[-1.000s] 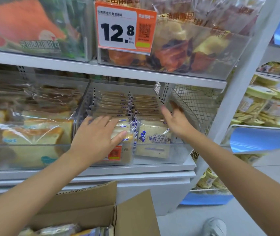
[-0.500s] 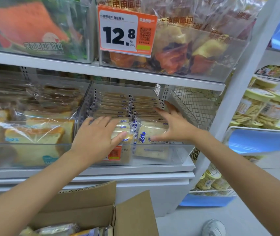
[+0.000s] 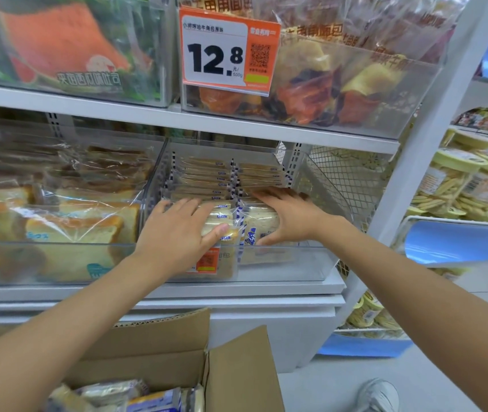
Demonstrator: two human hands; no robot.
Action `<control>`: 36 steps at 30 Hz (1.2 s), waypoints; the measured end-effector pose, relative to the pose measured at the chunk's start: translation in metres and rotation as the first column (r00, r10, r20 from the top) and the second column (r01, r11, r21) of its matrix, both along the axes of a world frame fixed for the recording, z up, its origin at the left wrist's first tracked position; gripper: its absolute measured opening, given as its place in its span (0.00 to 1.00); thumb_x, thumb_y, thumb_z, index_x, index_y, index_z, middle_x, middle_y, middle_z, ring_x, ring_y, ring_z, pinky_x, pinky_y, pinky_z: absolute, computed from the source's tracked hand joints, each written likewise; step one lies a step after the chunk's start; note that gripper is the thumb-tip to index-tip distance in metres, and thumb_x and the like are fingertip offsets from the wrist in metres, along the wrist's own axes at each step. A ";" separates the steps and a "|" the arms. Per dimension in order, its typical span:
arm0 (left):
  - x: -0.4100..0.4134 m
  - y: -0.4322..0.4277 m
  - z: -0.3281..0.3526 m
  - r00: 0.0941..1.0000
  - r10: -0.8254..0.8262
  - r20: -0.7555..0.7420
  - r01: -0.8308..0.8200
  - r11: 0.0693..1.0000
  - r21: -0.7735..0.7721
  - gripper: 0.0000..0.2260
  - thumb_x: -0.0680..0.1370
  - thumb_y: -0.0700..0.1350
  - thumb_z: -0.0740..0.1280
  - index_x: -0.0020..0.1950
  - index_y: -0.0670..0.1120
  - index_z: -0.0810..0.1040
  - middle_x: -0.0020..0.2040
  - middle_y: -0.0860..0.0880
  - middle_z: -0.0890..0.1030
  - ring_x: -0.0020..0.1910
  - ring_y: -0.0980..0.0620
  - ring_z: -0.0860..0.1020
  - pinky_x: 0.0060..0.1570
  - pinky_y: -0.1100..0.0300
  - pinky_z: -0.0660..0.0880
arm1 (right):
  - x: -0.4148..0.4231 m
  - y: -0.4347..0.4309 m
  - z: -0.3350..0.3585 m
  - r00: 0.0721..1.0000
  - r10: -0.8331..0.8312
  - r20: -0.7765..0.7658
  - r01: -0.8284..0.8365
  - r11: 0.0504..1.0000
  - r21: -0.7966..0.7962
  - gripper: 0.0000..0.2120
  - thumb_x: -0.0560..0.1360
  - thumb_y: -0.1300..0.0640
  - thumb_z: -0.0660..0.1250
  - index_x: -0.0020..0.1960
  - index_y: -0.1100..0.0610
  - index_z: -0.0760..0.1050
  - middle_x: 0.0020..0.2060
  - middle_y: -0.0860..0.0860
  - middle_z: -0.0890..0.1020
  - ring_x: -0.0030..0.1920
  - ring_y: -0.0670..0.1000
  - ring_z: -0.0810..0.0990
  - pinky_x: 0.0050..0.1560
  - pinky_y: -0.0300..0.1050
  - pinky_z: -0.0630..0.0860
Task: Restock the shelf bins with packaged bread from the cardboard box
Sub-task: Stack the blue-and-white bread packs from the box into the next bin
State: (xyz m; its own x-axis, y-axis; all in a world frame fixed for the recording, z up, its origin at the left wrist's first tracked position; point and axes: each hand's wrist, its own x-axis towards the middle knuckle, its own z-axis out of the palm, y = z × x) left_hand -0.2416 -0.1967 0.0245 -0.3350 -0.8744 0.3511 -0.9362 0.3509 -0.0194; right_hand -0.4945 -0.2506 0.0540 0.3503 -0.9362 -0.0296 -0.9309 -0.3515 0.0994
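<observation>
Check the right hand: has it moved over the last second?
Yes. The right hand came off the wire mesh divider and slid left onto the front bread packs in the clear bin.

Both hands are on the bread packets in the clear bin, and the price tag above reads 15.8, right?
Not quite. The head view shows the price tag reading 12.8. Both the left hand and right hand do rest on bread packets in the clear bin.
</observation>
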 end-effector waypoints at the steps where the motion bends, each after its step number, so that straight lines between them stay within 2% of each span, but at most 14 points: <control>1: 0.000 -0.001 -0.001 1.000 0.000 0.003 0.000 1.000 -0.002 0.37 0.76 0.69 0.35 0.70 0.52 0.70 0.66 0.51 0.76 0.66 0.51 0.72 0.66 0.48 0.65 | 0.002 0.000 0.000 0.999 -0.015 -0.034 0.015 1.000 -0.020 0.53 0.61 0.25 0.67 0.78 0.39 0.45 0.78 0.45 0.54 0.77 0.54 0.54 0.73 0.68 0.50; 3: 0.001 -0.002 -0.001 1.000 0.002 0.011 -0.002 1.000 -0.003 0.37 0.76 0.69 0.35 0.70 0.52 0.70 0.66 0.51 0.76 0.67 0.51 0.72 0.66 0.48 0.65 | 0.006 0.003 0.002 0.997 -0.031 -0.077 0.028 0.999 -0.040 0.53 0.62 0.25 0.66 0.78 0.40 0.45 0.78 0.45 0.54 0.77 0.53 0.53 0.72 0.72 0.44; 6: 0.000 -0.001 0.006 0.999 -0.013 -0.029 0.017 0.990 0.137 0.39 0.74 0.72 0.36 0.74 0.53 0.65 0.73 0.49 0.70 0.72 0.51 0.66 0.71 0.47 0.60 | 0.010 0.009 0.012 0.995 -0.083 -0.049 0.085 0.996 0.039 0.54 0.61 0.23 0.66 0.78 0.40 0.46 0.78 0.46 0.54 0.77 0.55 0.53 0.73 0.71 0.45; 8: 0.002 0.003 0.017 0.982 -0.023 -0.187 0.066 0.973 0.223 0.35 0.76 0.71 0.47 0.77 0.52 0.61 0.78 0.48 0.62 0.76 0.50 0.60 0.74 0.47 0.56 | 0.012 0.016 0.023 0.989 -0.141 0.053 0.137 0.987 0.080 0.56 0.57 0.20 0.64 0.78 0.41 0.48 0.77 0.50 0.59 0.76 0.57 0.57 0.74 0.68 0.50; 10: 0.006 0.015 0.028 0.936 -0.057 -0.348 0.110 0.985 0.134 0.28 0.78 0.63 0.59 0.74 0.51 0.67 0.75 0.49 0.67 0.73 0.50 0.65 0.72 0.49 0.62 | 0.018 0.029 0.034 0.969 -0.135 0.207 0.131 0.991 0.034 0.54 0.58 0.21 0.62 0.78 0.46 0.55 0.74 0.53 0.66 0.73 0.57 0.65 0.73 0.63 0.61; 12: 0.012 0.036 0.034 0.900 -0.097 -0.424 0.097 0.995 -0.021 0.15 0.79 0.55 0.64 0.62 0.50 0.76 0.61 0.52 0.78 0.59 0.52 0.74 0.58 0.54 0.72 | 0.030 0.045 0.041 0.928 -0.058 0.368 0.094 0.992 -0.080 0.41 0.68 0.31 0.67 0.73 0.52 0.66 0.66 0.53 0.76 0.64 0.54 0.75 0.66 0.55 0.72; 14: 0.023 0.060 0.030 0.881 -0.077 -0.468 0.065 0.997 -0.041 0.05 0.78 0.49 0.65 0.50 0.50 0.78 0.46 0.53 0.80 0.47 0.51 0.76 0.44 0.56 0.71 | 0.051 0.067 0.041 0.867 0.029 0.498 0.064 0.984 -0.169 0.21 0.75 0.44 0.69 0.63 0.55 0.75 0.49 0.50 0.82 0.49 0.50 0.79 0.55 0.52 0.77; 16: 0.039 0.081 0.014 0.877 0.006 -0.481 0.040 0.996 0.085 0.04 0.77 0.48 0.66 0.45 0.49 0.78 0.41 0.54 0.79 0.41 0.50 0.77 0.39 0.56 0.71 | 0.078 0.092 0.032 0.838 0.080 0.540 0.027 0.982 -0.186 0.09 0.76 0.53 0.68 0.54 0.55 0.79 0.39 0.47 0.80 0.40 0.48 0.77 0.48 0.51 0.78; 18: 0.061 0.103 -0.014 0.877 0.094 -0.471 0.036 0.965 0.259 0.04 0.76 0.48 0.66 0.43 0.50 0.77 0.40 0.54 0.80 0.41 0.51 0.78 0.41 0.54 0.75 | 0.106 0.114 0.009 0.833 0.094 0.545 -0.024 0.991 -0.135 0.06 0.75 0.56 0.66 0.50 0.55 0.80 0.37 0.47 0.79 0.39 0.49 0.77 0.45 0.50 0.78; 24: 0.142 0.171 -0.125 0.864 0.363 -0.349 -0.070 0.773 0.630 0.04 0.76 0.46 0.66 0.42 0.51 0.78 0.40 0.54 0.81 0.42 0.52 0.79 0.47 0.54 0.77 | 0.168 0.166 -0.128 0.886 0.043 0.461 -0.196 0.937 0.290 0.10 0.75 0.57 0.66 0.55 0.55 0.80 0.48 0.50 0.84 0.45 0.48 0.78 0.50 0.44 0.75; 27: 0.189 0.200 -0.174 0.825 0.476 -0.304 -0.105 0.657 0.746 0.04 0.76 0.47 0.68 0.41 0.52 0.78 0.38 0.54 0.80 0.41 0.52 0.79 0.45 0.57 0.74 | 0.180 0.185 -0.207 0.932 -0.020 0.362 -0.176 0.847 0.501 0.10 0.74 0.57 0.67 0.54 0.54 0.80 0.49 0.50 0.83 0.46 0.49 0.78 0.49 0.42 0.74; 30: 0.222 0.216 -0.204 0.777 0.577 -0.250 -0.167 0.573 0.803 0.04 0.76 0.44 0.67 0.42 0.48 0.78 0.38 0.51 0.80 0.41 0.49 0.79 0.46 0.56 0.74 | 0.184 0.191 -0.269 0.962 -0.057 0.267 -0.116 0.798 0.591 0.04 0.73 0.59 0.65 0.47 0.56 0.78 0.47 0.52 0.83 0.45 0.53 0.78 0.47 0.45 0.72; 32: 0.230 0.221 -0.217 0.735 0.632 -0.247 -0.197 0.547 0.813 0.03 0.76 0.42 0.67 0.43 0.45 0.79 0.40 0.49 0.81 0.42 0.48 0.79 0.47 0.56 0.74 | 0.192 0.191 -0.302 0.973 -0.070 0.219 -0.071 0.816 0.574 0.10 0.73 0.56 0.67 0.53 0.58 0.78 0.53 0.55 0.82 0.54 0.57 0.79 0.54 0.50 0.75; 36: 0.223 0.220 -0.238 0.671 0.675 -0.307 -0.106 0.497 0.861 0.04 0.76 0.35 0.65 0.47 0.39 0.79 0.38 0.47 0.78 0.43 0.45 0.80 0.48 0.58 0.76 | 0.203 0.185 -0.356 0.999 0.013 0.049 -0.040 0.799 0.599 0.32 0.72 0.46 0.71 0.73 0.53 0.66 0.72 0.53 0.68 0.72 0.57 0.64 0.72 0.54 0.62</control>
State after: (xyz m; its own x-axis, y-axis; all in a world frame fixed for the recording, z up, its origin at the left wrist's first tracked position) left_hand -0.0186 0.0238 -0.2137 0.1260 -0.8521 -0.5079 -0.6793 -0.4473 0.5819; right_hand -0.2915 -0.0657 -0.3024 0.3881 -0.7260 -0.5677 -0.9188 -0.3529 -0.1768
